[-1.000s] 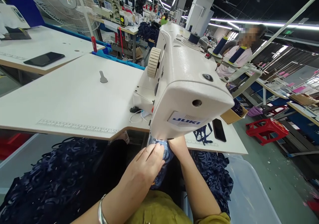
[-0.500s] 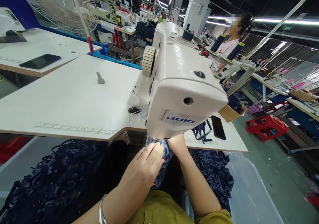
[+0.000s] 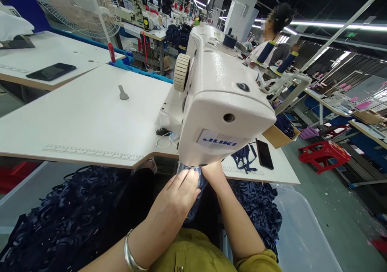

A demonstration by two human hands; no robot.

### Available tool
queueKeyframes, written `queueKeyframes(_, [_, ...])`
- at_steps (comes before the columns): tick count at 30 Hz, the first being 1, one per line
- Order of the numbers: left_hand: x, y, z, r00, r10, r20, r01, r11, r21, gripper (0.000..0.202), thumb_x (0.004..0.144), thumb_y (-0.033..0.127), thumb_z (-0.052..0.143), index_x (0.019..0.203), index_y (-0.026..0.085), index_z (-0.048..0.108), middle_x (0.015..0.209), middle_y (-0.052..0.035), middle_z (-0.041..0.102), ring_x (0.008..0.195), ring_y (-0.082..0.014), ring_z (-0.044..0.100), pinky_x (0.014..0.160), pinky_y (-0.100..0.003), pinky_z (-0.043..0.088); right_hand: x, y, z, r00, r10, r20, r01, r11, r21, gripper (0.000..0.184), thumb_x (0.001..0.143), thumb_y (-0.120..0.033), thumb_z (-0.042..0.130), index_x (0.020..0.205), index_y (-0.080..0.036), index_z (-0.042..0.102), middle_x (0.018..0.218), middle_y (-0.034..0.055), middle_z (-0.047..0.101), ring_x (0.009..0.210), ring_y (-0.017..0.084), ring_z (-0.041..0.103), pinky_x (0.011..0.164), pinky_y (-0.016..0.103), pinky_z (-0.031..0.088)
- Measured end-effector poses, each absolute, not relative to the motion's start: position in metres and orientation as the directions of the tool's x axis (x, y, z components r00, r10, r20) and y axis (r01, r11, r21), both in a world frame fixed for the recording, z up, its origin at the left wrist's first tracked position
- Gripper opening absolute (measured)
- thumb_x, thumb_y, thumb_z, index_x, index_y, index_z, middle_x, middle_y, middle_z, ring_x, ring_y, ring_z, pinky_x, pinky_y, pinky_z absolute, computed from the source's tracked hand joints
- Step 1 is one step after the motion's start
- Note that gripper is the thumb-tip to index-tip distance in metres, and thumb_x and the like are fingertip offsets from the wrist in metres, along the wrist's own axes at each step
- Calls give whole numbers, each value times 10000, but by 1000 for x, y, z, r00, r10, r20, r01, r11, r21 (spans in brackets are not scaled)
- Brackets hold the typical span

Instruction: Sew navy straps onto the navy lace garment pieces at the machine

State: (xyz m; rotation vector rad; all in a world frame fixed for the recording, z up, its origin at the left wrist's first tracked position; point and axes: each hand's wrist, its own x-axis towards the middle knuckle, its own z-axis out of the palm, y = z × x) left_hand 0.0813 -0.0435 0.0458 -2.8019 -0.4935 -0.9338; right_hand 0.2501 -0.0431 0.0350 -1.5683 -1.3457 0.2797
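A white JUKI sewing machine [image 3: 223, 111] stands in front of me, its head overhanging my work. Beneath its near end is a piece of dark blue patterned fabric [image 3: 193, 213], hanging down toward my lap. My left hand [image 3: 178, 193], with a silver bangle at the wrist, is closed over this fabric, fingers together and tips close under the machine head. On the other side of the fabric, my right hand [image 3: 211, 171] reaches beneath the head, which hides its fingers. The needle area cannot be seen.
Dark patterned pieces [image 3: 75, 219] fill a bin at left; more lie in a clear bin [image 3: 302, 223] at right. Navy straps [image 3: 243, 159] and a phone [image 3: 265, 154] lie right of the machine. A grey flat tool [image 3: 123, 93] rests on the tabletop. A co-worker [image 3: 269, 34] is beyond.
The fabric has shifted slightly, and an orange spot low on it no longer shows. Both hands stay almost in place. The co-worker has moved left; the view has tilted slightly.
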Motion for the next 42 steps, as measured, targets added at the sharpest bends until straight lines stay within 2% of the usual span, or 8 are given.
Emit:
queueKeyframes(12, [82,-46,47,760,259,596,366,-928,-63,320,955,210,409,1176,71,596,1137,-91,676,1051,-222,615,923,-349,495,246,-44,42,443,830,338,523,67,-850,169,773,-225,510,818,-205,672,735,50,695,762,226,636,820,375,522])
queueKeyframes(18, [75,-43,52,799,277,534,316,-948,19,350,957,152,338,1206,121,581,1189,-79,655,1103,-208,597,951,-350,498,247,-53,40,426,840,336,592,22,-806,147,807,-215,478,741,-215,609,693,35,649,742,207,604,786,334,490])
queueKeyframes(22, [67,-39,58,841,153,519,139,-988,66,419,925,42,277,1172,157,596,1169,-44,665,1093,-152,598,966,-305,496,236,-94,41,542,816,201,543,-158,-825,139,901,-279,430,821,-217,526,655,-9,571,625,172,552,654,294,459])
queueKeyframes(26, [65,-41,59,843,57,535,41,-998,41,369,917,54,339,1147,169,604,1127,-36,682,1041,-140,619,951,-290,508,223,-126,48,600,795,83,342,-161,-926,175,944,-372,429,895,-216,492,647,-39,536,596,143,556,608,257,452])
queueKeyframes(30, [64,-43,53,834,101,542,114,-993,10,456,900,18,305,1278,149,524,1226,-58,638,1137,-163,580,977,-318,491,226,-108,50,640,762,96,269,-105,-957,124,916,-327,469,891,-211,505,625,-47,548,603,138,569,611,245,455])
queueKeyframes(34, [60,-42,49,829,153,538,175,-984,10,466,888,9,304,1277,129,530,1260,-65,619,1171,-165,558,1014,-306,459,237,-76,42,604,785,137,344,-101,-934,46,815,-200,507,785,-212,541,562,-57,526,574,152,554,588,258,461])
queueKeyframes(37, [59,-43,46,831,166,530,213,-977,-28,478,863,-6,316,1271,118,533,1280,-69,606,1169,-188,561,1010,-326,462,241,-64,39,574,796,194,424,-86,-901,93,765,-159,520,711,-207,579,569,-32,563,655,180,589,693,303,498])
queueKeyframes(42, [64,-44,42,841,238,485,295,-955,-43,414,873,78,421,1273,95,529,1286,-99,597,1167,-254,559,988,-389,470,244,-53,39,487,825,286,491,12,-871,146,758,-167,506,737,-191,648,709,34,668,772,220,631,791,355,516])
